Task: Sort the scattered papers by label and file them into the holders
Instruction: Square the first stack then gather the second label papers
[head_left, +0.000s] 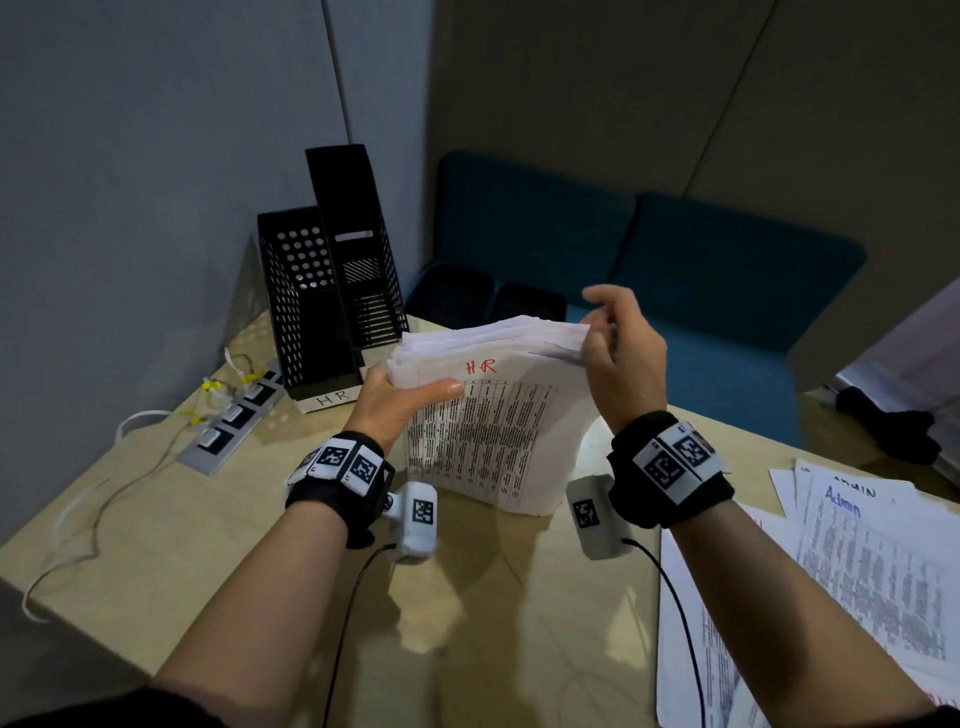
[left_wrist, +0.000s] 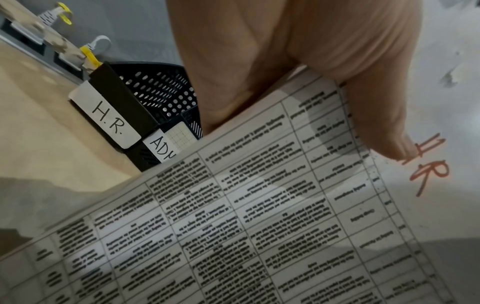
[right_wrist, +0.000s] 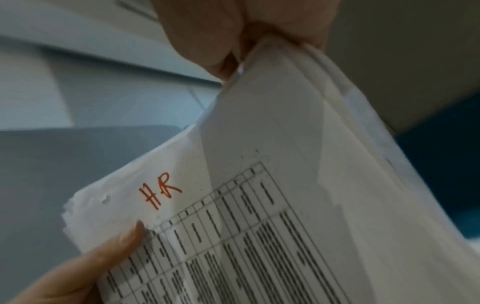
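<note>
While the wooden desk (head_left: 156, 545) fills most of the head view, a teal sofa (head_left: 727, 270) sits beyond its far edge. Two black mesh holders stand at the desk's far left: the HR holder (head_left: 301, 306), with a white label reading H.R. (left_wrist: 111, 119), and touching its right side the taller ADMIN holder (head_left: 358, 244). Just left of the HR holder lies a power strip (head_left: 234, 421). At the desk's right edge lies a loose spread of Admin papers (head_left: 857, 587). Above the desk's middle, just right of the holders, is the HR stack (head_left: 493, 431), marked in red on top. The left hand (head_left: 400, 400) grips its left edge, thumb flat across the top sheet. The right hand (head_left: 623, 353) pinches the stack's upper right corner between curled fingers.
</note>
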